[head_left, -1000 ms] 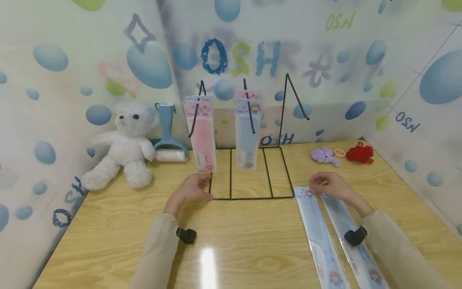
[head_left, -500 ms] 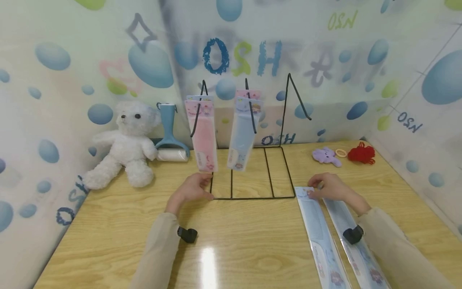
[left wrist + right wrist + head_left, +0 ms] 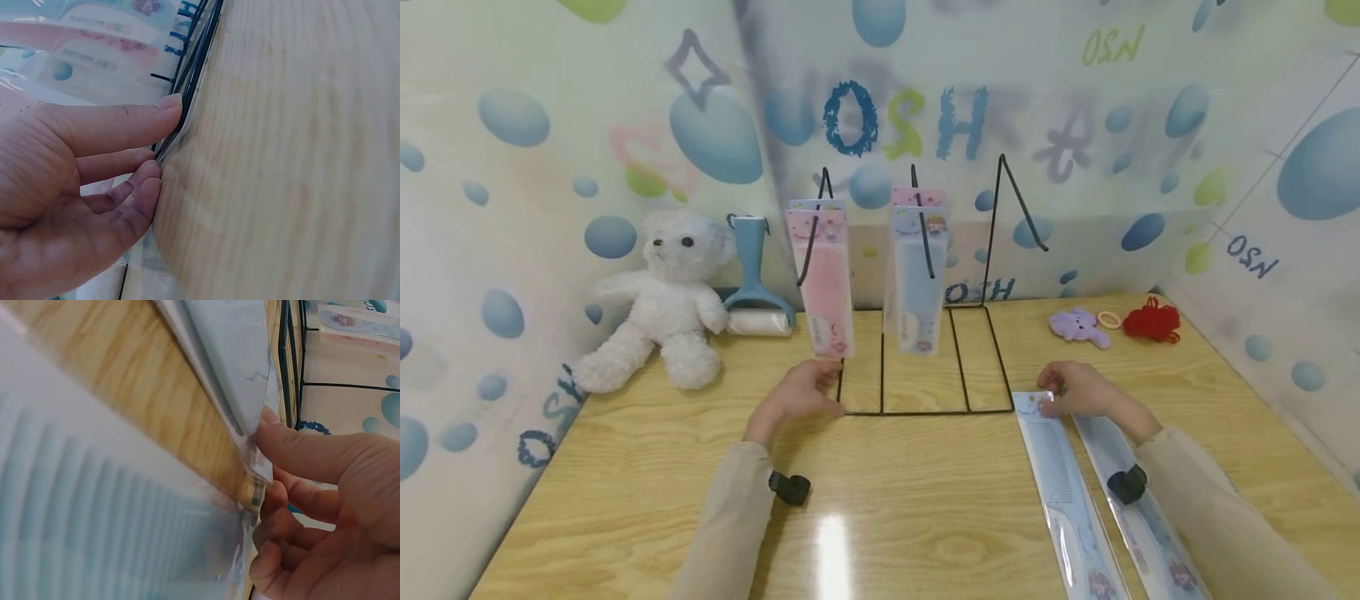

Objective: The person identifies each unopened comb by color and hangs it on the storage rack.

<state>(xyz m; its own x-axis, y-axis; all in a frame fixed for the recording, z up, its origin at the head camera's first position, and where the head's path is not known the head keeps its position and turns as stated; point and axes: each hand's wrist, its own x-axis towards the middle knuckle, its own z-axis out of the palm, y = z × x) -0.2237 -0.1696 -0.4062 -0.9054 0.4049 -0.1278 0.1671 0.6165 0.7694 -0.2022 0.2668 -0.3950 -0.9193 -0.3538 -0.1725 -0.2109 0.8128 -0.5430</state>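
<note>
At the left front corner of the black wire rack (image 3: 925,413), my left hand (image 3: 805,388) grips the base wire (image 3: 199,65) between thumb and fingers. My right hand (image 3: 1084,392) pinches the top end of the nearer packaged blue comb (image 3: 1060,479). In the right wrist view, the thumb lies on the face of that comb's package (image 3: 234,369), fingers behind it. A second packaged blue comb (image 3: 1150,542) lies to its right, partly under the right forearm. Pink packaged combs (image 3: 827,287) hang in front on the rack's left hook, blue ones (image 3: 921,292) on the middle hook.
The rack's right hook (image 3: 1022,204) carries nothing. Behind on the left sit a white teddy bear (image 3: 662,300) and a blue lint roller (image 3: 750,275). A purple toy (image 3: 1077,325), a small ring (image 3: 1108,319) and a red yarn bundle (image 3: 1152,320) lie at back right.
The blue packaged comb on the middle hook swung left at the bottom, then back to nearly straight. My right thumb has come onto the nearer comb's top end. The left hand keeps its place.
</note>
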